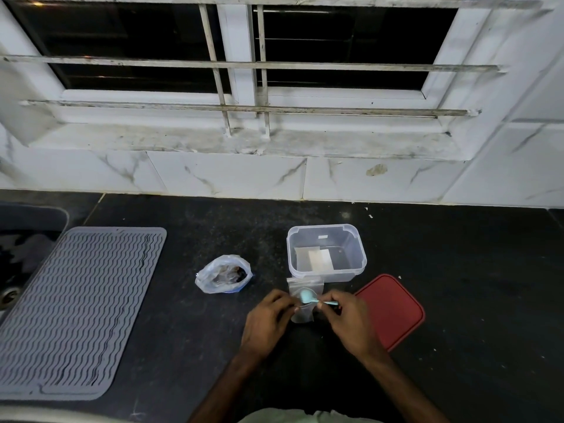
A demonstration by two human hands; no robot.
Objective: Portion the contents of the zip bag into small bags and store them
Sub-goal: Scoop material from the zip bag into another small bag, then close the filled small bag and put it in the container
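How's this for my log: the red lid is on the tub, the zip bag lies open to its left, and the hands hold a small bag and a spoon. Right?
No. The head view shows the lid off the tub, lying on the counter to its right. The rest holds.

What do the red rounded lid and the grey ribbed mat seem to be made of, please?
The red rounded lid looks like matt moulded plastic: uniform colour, raised rim. The grey ribbed mat is probably silicone or rubber: wavy moulded ridges, dull surface.
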